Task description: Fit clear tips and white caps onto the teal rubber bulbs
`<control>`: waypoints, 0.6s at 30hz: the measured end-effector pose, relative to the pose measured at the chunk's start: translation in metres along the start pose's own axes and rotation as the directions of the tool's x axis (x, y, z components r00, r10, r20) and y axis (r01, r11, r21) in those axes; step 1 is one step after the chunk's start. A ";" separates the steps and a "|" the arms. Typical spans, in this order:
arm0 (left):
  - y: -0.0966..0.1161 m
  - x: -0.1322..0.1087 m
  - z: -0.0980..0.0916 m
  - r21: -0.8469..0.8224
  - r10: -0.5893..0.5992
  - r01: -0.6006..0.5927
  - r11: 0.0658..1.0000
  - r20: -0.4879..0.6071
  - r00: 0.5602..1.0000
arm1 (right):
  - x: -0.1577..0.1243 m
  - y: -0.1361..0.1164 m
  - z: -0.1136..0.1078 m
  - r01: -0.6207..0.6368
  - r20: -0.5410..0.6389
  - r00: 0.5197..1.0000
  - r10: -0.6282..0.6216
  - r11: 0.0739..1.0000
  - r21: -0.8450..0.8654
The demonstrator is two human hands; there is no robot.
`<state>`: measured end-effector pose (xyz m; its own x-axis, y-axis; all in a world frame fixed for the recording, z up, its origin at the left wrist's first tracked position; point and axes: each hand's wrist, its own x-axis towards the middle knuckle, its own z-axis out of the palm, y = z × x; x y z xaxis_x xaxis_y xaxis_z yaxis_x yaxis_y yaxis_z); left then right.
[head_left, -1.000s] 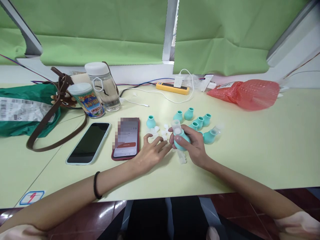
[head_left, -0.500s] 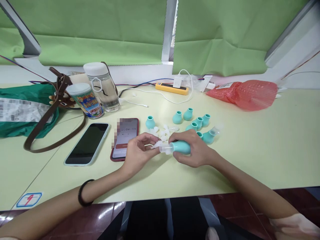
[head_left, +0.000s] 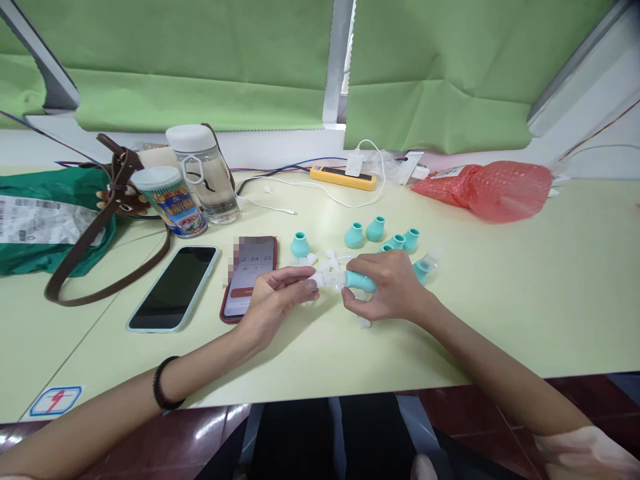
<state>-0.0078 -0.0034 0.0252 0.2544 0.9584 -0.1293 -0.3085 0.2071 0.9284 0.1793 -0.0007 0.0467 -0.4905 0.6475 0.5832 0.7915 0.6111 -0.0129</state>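
Left hand [head_left: 286, 293]: pinches a small white piece [head_left: 317, 279] at the end of a clear tube [head_left: 333, 281]; seating unclear.
Right hand [head_left: 387, 288]: grips the teal bulb [head_left: 361, 283], tube at its neck, over the table [head_left: 510, 293].
Tubed bulb [head_left: 423, 269]: one, partly behind the right hand.
Bare bulbs [head_left: 375, 231]: several, open-necked, left without tubes.

Visible are eight teal bulbs [head_left: 360, 281], two phones [head_left: 173, 290], one bottle [head_left: 216, 195], one canister [head_left: 180, 208].

The right grip [head_left: 393, 287] half-hides a teal bulb [head_left: 360, 281].
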 end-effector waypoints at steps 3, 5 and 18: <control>0.002 0.000 0.000 0.064 0.025 -0.025 0.998 0.000 1.000 | -0.001 -0.001 0.001 0.037 -0.021 0.999 -0.037 0.999 0.005; 0.003 0.000 0.000 0.104 0.026 -0.028 0.994 0.018 0.999 | -0.001 0.000 0.002 0.060 -0.008 0.998 -0.060 0.998 0.022; 0.009 0.006 -0.001 0.293 0.072 -0.092 0.952 0.077 0.994 | -0.007 0.000 0.024 0.057 0.019 0.998 -0.060 0.990 0.127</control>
<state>-0.0103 0.0047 0.0324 0.3012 0.9529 -0.0346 -0.0488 0.0517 0.9975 0.1742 0.0052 0.0234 -0.5439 0.6184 0.5673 0.7095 0.6999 -0.0827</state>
